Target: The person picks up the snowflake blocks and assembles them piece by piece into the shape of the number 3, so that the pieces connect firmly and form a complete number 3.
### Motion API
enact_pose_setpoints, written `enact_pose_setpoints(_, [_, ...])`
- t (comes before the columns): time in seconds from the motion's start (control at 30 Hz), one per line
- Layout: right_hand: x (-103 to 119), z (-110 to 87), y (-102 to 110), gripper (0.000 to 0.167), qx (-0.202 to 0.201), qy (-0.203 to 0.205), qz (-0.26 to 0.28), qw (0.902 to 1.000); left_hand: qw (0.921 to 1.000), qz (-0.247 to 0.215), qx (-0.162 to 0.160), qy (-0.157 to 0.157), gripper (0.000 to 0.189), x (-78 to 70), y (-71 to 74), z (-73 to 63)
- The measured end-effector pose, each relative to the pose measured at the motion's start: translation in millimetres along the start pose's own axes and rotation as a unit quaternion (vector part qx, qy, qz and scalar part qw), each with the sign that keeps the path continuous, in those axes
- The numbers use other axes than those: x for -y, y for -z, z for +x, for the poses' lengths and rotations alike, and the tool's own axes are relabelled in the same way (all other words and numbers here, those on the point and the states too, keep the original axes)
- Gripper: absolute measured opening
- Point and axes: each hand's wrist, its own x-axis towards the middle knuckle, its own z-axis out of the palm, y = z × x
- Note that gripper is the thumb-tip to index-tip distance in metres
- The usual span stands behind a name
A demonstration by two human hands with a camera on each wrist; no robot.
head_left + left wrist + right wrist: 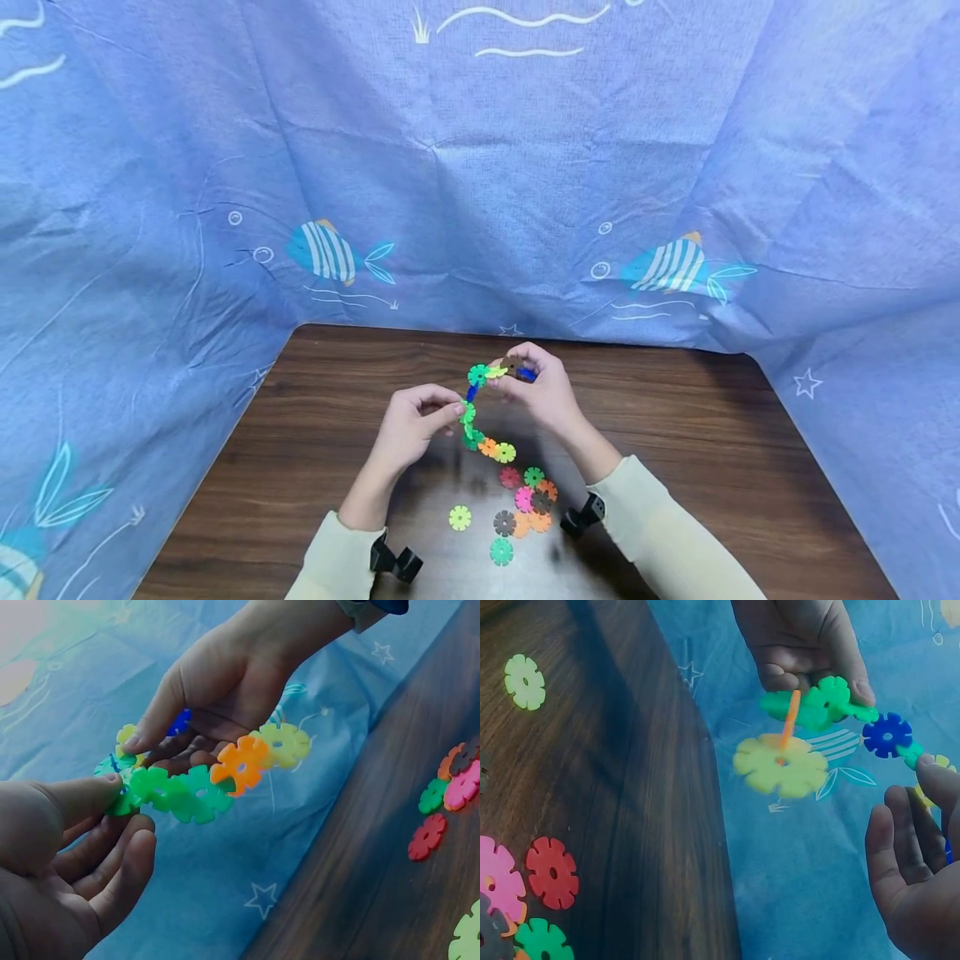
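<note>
A curved chain of notched plastic flower discs hangs above the table between my hands. It runs through green, blue, yellow and orange pieces, with a brown disc and a blue one at the far end. My left hand pinches a green disc partway along the chain between thumb and fingers. Near the upper end, my right hand pinches the chain by a piece beside a blue disc; its fingers partly hide that end. The yellow end disc sticks out free, joined to an orange one.
Loose discs lie on the wooden table below the hands: a red disc, a pink disc, a yellow-green disc, a green disc and several others. A blue fish-print cloth rises behind the table and along its sides.
</note>
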Motion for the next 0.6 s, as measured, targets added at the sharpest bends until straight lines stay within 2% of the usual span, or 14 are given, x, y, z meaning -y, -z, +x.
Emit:
enact_pose_setpoints(0.27, [1.5, -1.3, 3.0, 0.027, 0.015, 0.016, -0.008, 0.9997, 0.9999, -0.009, -0.003, -0.009, 0.014, -2.2, -2.2, -0.4])
enact_pose_setpoints(0.47, [5.8, -3.8, 3.7, 0.027, 0.049, 0.06, -0.089, 0.993, 0.9996, -0.014, -0.017, -0.019, 0.012, -4.2, -3.1, -1.3])
enact_pose_setpoints(0.6, [7.2, -3.0, 2.2, 0.018, 0.071, 0.055, -0.113, 0.9895, 0.9987, -0.03, -0.04, -0.007, 0.011, -4.7, -5.1, -2.0])
